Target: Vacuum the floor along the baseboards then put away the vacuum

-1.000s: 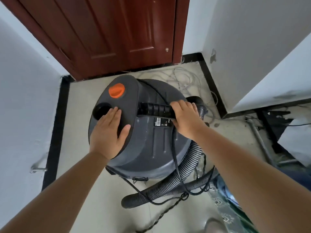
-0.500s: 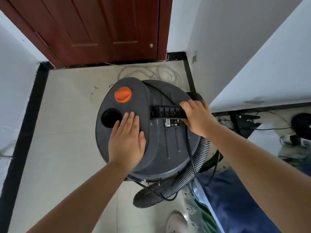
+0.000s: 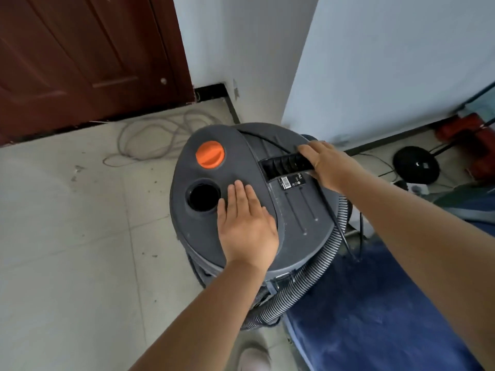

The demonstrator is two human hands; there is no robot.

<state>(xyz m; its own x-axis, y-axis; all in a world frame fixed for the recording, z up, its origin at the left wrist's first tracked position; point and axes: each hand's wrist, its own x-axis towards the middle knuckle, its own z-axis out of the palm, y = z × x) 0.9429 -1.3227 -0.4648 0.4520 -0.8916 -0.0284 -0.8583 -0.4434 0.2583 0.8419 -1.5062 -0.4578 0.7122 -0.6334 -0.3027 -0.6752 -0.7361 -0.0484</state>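
The vacuum (image 3: 249, 199) is stood on the tiled floor (image 3: 75, 236) beside the wall corner. The carry handle (image 3: 285, 165), long axis left-right, is grasped at its right end by the right hand (image 3: 325, 164). The left hand (image 3: 245, 223) is laid flat, fingers straight, on the lid.

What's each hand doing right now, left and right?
Left hand: open, fingers straight, flat on the vacuum lid.
Right hand: closed round the black carry handle, holding it.
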